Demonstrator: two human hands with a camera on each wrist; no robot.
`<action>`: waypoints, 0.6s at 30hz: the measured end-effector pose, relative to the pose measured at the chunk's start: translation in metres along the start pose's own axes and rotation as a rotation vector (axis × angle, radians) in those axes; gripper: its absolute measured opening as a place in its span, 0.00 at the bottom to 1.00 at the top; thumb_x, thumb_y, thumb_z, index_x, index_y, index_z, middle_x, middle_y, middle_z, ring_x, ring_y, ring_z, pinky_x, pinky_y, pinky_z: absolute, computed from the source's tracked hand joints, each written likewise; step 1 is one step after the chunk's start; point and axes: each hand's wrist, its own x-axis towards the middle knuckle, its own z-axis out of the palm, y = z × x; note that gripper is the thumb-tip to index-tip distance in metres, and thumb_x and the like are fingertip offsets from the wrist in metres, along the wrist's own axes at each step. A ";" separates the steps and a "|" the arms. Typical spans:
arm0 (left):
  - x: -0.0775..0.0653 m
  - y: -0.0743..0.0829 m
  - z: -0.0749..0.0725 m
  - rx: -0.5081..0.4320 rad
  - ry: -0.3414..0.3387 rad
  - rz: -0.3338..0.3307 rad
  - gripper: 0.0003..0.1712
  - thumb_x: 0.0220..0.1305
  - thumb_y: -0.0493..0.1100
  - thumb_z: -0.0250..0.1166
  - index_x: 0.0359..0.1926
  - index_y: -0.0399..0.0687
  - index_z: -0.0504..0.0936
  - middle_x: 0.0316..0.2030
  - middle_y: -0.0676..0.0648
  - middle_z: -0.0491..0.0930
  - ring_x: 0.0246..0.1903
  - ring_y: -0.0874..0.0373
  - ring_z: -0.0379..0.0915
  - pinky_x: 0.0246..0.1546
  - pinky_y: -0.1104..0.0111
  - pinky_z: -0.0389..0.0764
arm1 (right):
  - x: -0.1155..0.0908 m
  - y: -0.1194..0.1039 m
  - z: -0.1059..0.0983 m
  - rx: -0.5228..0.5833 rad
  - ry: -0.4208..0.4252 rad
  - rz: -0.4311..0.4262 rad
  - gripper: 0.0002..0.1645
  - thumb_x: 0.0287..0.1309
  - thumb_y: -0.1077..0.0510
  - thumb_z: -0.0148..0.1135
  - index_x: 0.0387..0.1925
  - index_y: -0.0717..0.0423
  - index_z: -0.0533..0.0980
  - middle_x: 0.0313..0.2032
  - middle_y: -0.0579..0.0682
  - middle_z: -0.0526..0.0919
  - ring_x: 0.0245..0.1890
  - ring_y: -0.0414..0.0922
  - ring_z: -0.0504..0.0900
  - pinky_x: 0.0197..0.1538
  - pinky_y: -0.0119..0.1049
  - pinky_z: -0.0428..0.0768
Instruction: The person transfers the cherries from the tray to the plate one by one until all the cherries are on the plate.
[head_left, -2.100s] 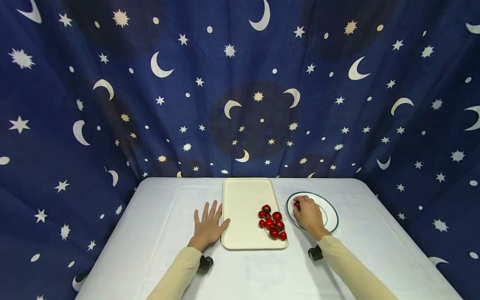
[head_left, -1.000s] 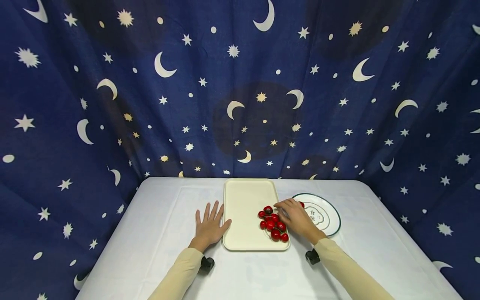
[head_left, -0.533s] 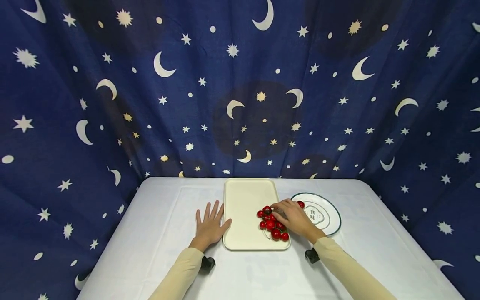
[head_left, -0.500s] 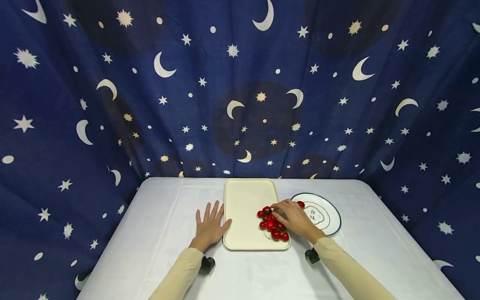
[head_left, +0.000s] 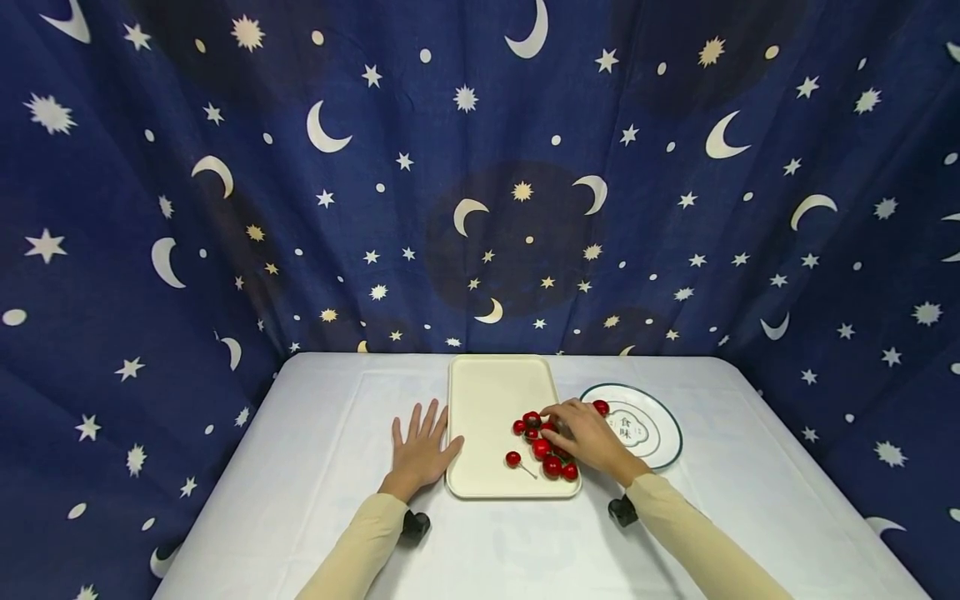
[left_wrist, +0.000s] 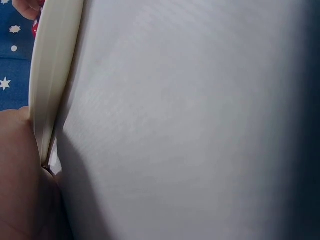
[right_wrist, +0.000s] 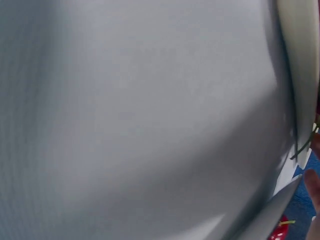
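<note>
Red cherries [head_left: 542, 449] with stems lie heaped at the right side of a cream tray [head_left: 487, 392]. One cherry [head_left: 513, 459] lies apart to the left of the heap, its stem pointing right. My right hand [head_left: 588, 433] reaches over the tray's right rim, thumb and fingers bent among the cherries; whether they pinch one is hidden. Behind that hand another cherry [head_left: 601, 407] sits on a white plate [head_left: 660, 425] with a green rim. My left hand [head_left: 420, 454] lies flat with fingers spread on the cloth, thumb at the tray's left edge.
A white cloth covers the table [head_left: 337, 433]. A dark blue curtain [head_left: 360, 233] with moons and stars stands behind and at both sides. In the right wrist view a green stem [right_wrist: 304, 145] hangs over the tray's rim.
My right hand has moved left from the plate to the tray's cherries, leaving a cherry on the plate. One cherry in the tray has shifted left from the heap. My left hand stays put.
</note>
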 end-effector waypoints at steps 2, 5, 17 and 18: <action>0.000 0.000 -0.001 -0.004 0.003 0.002 0.44 0.75 0.72 0.41 0.83 0.58 0.51 0.84 0.51 0.42 0.85 0.45 0.30 0.80 0.37 0.29 | 0.001 -0.001 0.000 -0.002 -0.007 0.009 0.19 0.62 0.47 0.71 0.52 0.48 0.83 0.41 0.47 0.87 0.44 0.45 0.80 0.47 0.45 0.77; 0.000 0.000 0.000 0.000 0.002 0.007 0.44 0.75 0.72 0.41 0.83 0.58 0.51 0.84 0.50 0.42 0.85 0.45 0.30 0.80 0.37 0.29 | 0.001 -0.001 -0.001 -0.001 -0.001 0.012 0.18 0.61 0.47 0.72 0.50 0.49 0.84 0.42 0.48 0.89 0.44 0.45 0.80 0.47 0.46 0.77; 0.002 -0.001 0.003 0.020 0.000 0.001 0.45 0.75 0.73 0.40 0.83 0.58 0.50 0.85 0.51 0.42 0.85 0.45 0.29 0.80 0.36 0.29 | 0.000 0.010 -0.009 -0.019 0.126 0.022 0.18 0.62 0.48 0.72 0.49 0.52 0.84 0.45 0.49 0.88 0.52 0.51 0.82 0.57 0.53 0.78; 0.002 -0.002 0.003 0.021 0.002 0.000 0.45 0.75 0.73 0.40 0.83 0.58 0.50 0.84 0.51 0.42 0.85 0.45 0.29 0.80 0.36 0.29 | 0.000 0.011 -0.010 -0.020 0.132 0.028 0.18 0.62 0.48 0.72 0.50 0.53 0.83 0.45 0.50 0.88 0.51 0.51 0.82 0.57 0.53 0.78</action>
